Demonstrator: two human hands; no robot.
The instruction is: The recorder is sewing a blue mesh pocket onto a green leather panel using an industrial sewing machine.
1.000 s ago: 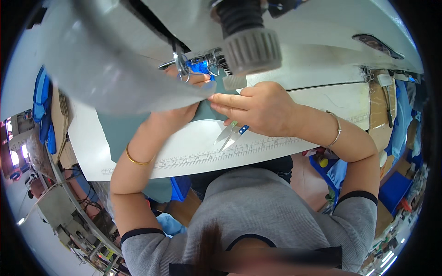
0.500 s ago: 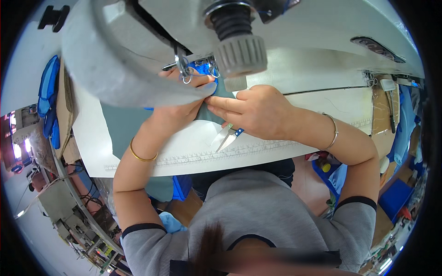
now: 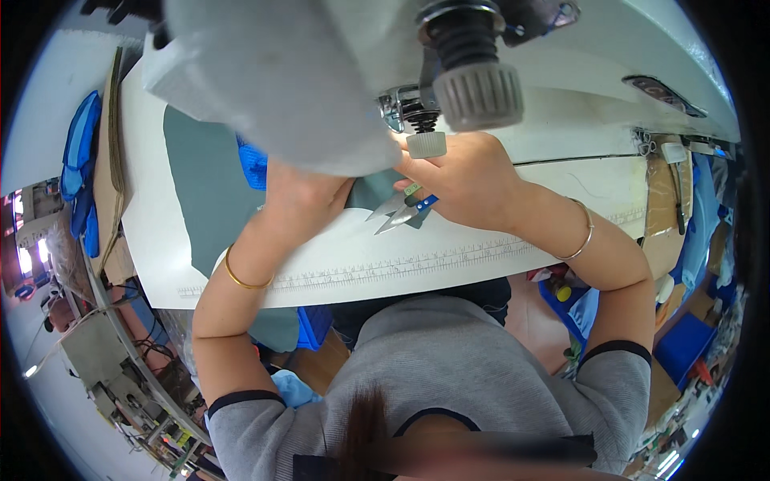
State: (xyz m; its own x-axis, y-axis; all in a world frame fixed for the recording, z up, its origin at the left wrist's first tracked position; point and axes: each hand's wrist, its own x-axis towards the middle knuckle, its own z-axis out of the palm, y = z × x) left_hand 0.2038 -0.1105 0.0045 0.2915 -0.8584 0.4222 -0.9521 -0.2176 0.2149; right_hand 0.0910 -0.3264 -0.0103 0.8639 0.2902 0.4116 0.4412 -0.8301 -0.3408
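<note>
My left hand (image 3: 303, 196) rests on grey-green fabric (image 3: 204, 188) at the sewing machine (image 3: 265, 88). The machine's white head covers its fingers, so their grip is hidden. My right hand (image 3: 475, 180) is close beside it, fingers curled under the tension knob, with their tips partly hidden. Tucked in that hand is a pair of thread snips (image 3: 403, 212) with a blue and green handle, blades pointing down and left over a corner of the fabric. A bright blue piece of fabric (image 3: 253, 166) shows between the machine head and my left wrist.
A printed ruler scale (image 3: 385, 274) runs along the white table's near edge. Small scissors (image 3: 645, 143) and a dark-handled tool (image 3: 678, 188) lie at the right end. Blue cloth (image 3: 79, 164) hangs beside cardboard at the left. A blue bin (image 3: 314, 326) stands below the table.
The machine head now covers my left fingers, which showed before. My right hand has shifted slightly up and right with the snips. More of the blue fabric shows left of my left hand.
</note>
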